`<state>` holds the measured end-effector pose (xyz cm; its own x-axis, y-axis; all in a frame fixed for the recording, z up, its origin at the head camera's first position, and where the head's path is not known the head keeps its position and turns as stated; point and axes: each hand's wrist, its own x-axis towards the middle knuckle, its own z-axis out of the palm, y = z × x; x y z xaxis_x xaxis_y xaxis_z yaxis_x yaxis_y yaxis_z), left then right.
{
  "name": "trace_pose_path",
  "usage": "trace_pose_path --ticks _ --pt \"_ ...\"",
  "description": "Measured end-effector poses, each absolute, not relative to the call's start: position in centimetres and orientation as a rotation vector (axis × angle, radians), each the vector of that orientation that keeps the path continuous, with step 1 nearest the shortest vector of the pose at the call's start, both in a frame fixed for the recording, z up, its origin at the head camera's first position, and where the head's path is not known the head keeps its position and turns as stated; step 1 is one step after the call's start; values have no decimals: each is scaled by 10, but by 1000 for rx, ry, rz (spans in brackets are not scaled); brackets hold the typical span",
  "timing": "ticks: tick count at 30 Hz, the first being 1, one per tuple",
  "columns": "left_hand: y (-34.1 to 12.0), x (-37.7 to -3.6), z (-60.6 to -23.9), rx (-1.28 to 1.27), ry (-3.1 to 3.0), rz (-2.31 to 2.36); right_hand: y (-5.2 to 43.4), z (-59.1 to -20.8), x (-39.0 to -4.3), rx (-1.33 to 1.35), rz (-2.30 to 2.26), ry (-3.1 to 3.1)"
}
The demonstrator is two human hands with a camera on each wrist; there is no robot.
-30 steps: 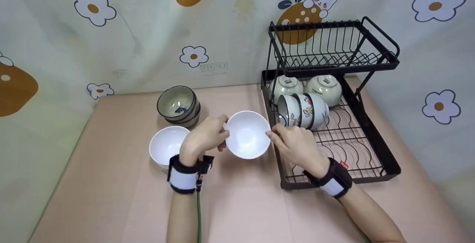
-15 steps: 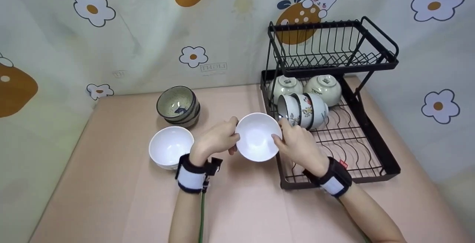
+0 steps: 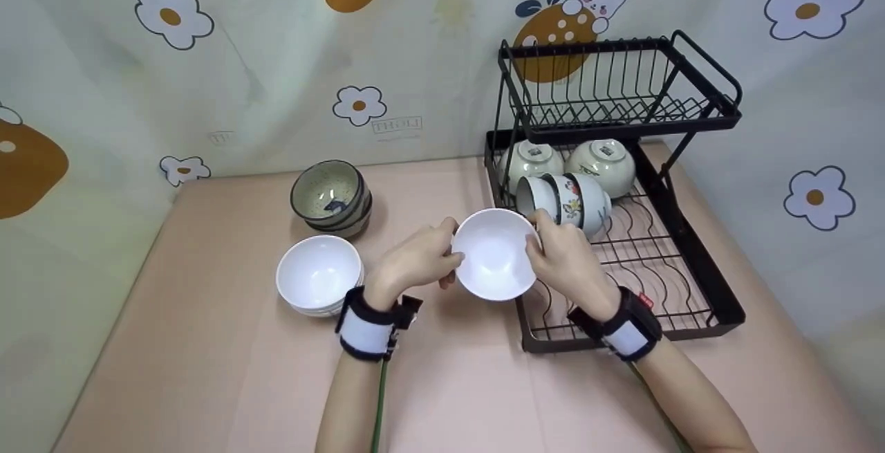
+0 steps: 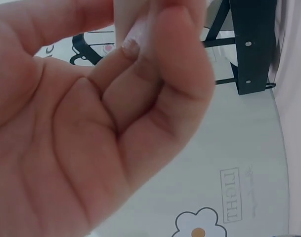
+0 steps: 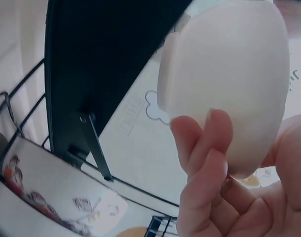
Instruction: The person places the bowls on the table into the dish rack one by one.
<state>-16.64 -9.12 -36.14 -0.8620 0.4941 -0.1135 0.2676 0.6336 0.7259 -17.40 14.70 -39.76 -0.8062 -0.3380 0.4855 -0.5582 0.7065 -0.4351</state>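
Note:
Both hands hold a plain white bowl (image 3: 495, 252) in the air at the left front edge of the black dish rack (image 3: 719, 315). My left hand (image 3: 419, 259) grips its left rim with curled fingers. On the bowl's right rim my right hand (image 3: 563, 257) pinches it, thumb inside. In the right wrist view the fingers (image 5: 204, 163) curl under the bowl's white outside (image 5: 229, 84). The left wrist view is filled by my curled fingers (image 4: 140, 98) on the bowl's edge (image 4: 133, 24).
A second white bowl (image 3: 319, 274) sits on the pink table at the left, with stacked speckled bowls (image 3: 332, 197) behind it. The rack's lower tier holds floral bowls (image 3: 563, 200) on their sides and two upturned bowls (image 3: 601, 162). The upper tier (image 3: 615, 86) is bare wire.
Both hands have carried the white bowl to the right and slightly up, from over the table to the rack's left edge. The right hand now grips the rim more fully.

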Motion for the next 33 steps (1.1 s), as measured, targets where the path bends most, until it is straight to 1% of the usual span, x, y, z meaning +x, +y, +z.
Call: trace_pose_path --ticks 9,13,20,24,33 --pt "-73 -168 -365 599 2542 1045 170 -379 -183 650 860 -2568" --pt "-66 -169 -368 632 2535 970 186 -371 -189 592 755 -2519" --pt "-52 -168 -375 687 2506 854 216 -364 -197 384 517 -2379" --pt "-44 -167 -379 674 2505 800 233 -362 -201 230 360 -2291" --pt "-22 -163 -392 579 2535 647 261 -357 -207 -33 312 -2319"
